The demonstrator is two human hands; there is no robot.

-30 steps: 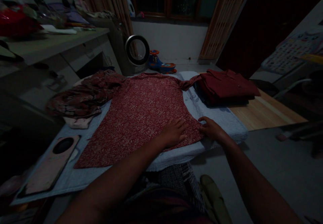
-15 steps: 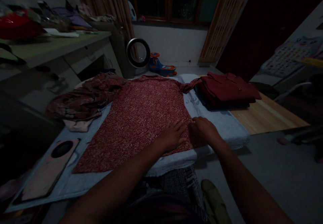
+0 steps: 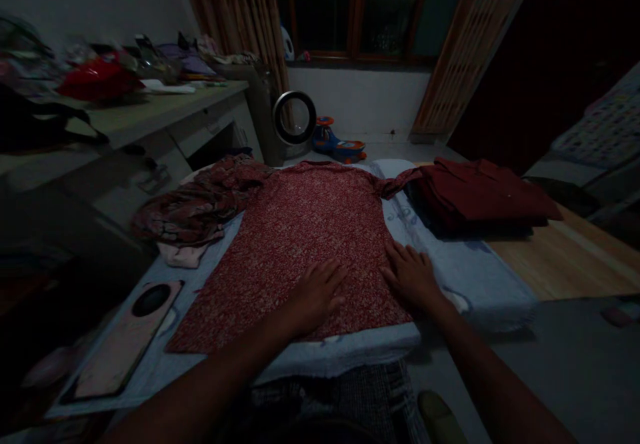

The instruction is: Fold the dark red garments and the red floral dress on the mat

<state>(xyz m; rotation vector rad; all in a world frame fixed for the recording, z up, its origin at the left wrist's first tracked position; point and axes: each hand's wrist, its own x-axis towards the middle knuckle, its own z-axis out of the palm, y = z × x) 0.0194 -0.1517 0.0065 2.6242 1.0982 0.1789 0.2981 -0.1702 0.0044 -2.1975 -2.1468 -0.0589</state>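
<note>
Right hand (image 3: 414, 279), curled at the side edge half a second ago, now lies fingers spread on the red garment (image 3: 310, 224); that side looks flatter. Left hand (image 3: 315, 297) rests palm-down, gripping nothing. Garment lies spread on pale-blue cloth (image 3: 460, 261). Dim light; right thumb's contact uncertain.

The patterned red garment (image 3: 315, 231) is matt cloth, as is the blue cover (image 3: 465, 267) beneath. The desk (image 3: 570, 261) looks like smooth, grained wood.
</note>
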